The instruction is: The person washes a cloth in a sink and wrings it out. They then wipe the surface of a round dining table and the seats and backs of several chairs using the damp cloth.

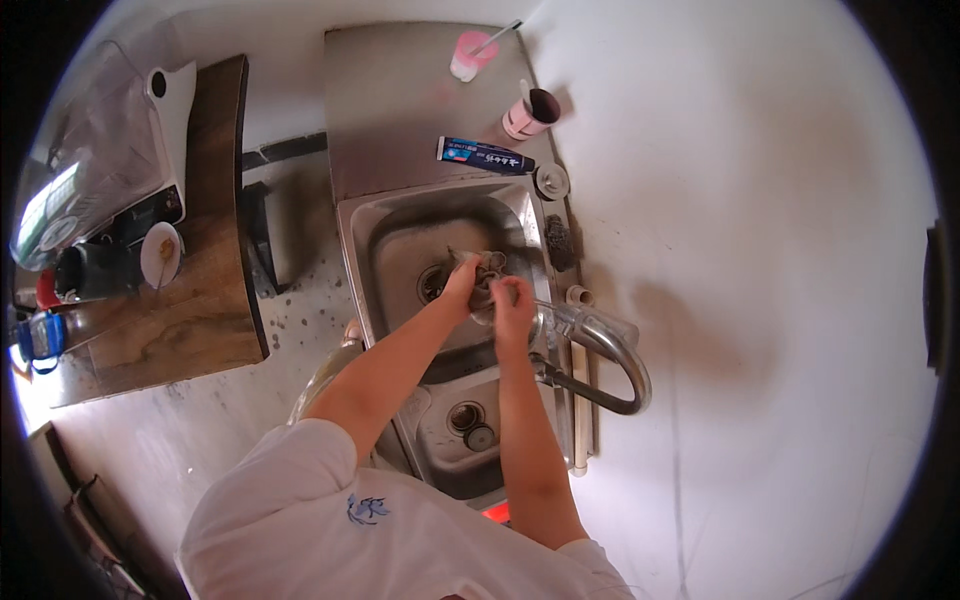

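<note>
Over the large basin of the steel sink (375, 300), my left hand (463, 287) and my right hand (514, 308) are close together. Between them is a small greyish, crumpled-looking thing (487, 270), partly covered by my fingers; its kind is not plain. Both hands are closed around it. The metal tap (632, 368) arches in from the right, its spout end beside my right hand. Beneath my left hand, the drain (433, 284) of the large basin partly shows.
A smaller basin (450, 432) with a drain strainer (479, 437) lies nearer me. Behind the sink stand a pink cup (466, 62), a second pink cup (521, 120) and a toothpaste tube (484, 155). A dark scrubber (559, 243) rests on the right rim. A wooden table (180, 320) holds a bowl (160, 256) at left.
</note>
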### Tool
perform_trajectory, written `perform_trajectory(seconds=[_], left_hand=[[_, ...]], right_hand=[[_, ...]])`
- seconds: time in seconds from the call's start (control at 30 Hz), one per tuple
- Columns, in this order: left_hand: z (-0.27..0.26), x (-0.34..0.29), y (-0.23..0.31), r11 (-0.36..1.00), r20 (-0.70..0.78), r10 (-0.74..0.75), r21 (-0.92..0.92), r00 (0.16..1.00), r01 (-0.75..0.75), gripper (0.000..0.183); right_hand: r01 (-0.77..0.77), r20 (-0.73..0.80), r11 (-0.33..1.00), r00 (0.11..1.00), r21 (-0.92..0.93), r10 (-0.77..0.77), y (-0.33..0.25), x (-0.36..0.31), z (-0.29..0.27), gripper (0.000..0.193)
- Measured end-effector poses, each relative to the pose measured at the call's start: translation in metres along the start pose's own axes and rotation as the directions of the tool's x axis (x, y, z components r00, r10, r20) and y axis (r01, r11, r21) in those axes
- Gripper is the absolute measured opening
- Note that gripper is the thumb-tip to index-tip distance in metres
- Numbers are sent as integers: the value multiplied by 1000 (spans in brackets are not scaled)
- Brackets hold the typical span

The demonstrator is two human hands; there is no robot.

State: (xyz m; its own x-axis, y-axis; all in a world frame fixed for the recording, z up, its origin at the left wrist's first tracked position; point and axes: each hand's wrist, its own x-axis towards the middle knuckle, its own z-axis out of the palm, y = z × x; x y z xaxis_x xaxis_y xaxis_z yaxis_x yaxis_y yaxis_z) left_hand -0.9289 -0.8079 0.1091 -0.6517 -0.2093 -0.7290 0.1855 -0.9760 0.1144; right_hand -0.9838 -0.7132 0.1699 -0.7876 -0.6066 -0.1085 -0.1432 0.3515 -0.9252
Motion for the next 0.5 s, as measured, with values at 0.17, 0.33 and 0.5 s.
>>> perform_trajectory(seconds=[0.17, 0.33, 0.5], left_hand=[[-23, 23, -34, 998, 79, 11, -68, 997, -5, 41], [28, -24, -14, 997, -284, -6, 70, 959, 27, 47], [-4, 1, 8, 937, -71, -56, 341, 996, 77, 34]], right_hand=[[423, 30, 747, 879, -512, -477, 5, 1, 47, 27], [-118, -322, 899, 946, -422, -28, 18, 56, 32, 34], [173, -92, 872, 966, -457, -240, 30, 4, 51, 35]])
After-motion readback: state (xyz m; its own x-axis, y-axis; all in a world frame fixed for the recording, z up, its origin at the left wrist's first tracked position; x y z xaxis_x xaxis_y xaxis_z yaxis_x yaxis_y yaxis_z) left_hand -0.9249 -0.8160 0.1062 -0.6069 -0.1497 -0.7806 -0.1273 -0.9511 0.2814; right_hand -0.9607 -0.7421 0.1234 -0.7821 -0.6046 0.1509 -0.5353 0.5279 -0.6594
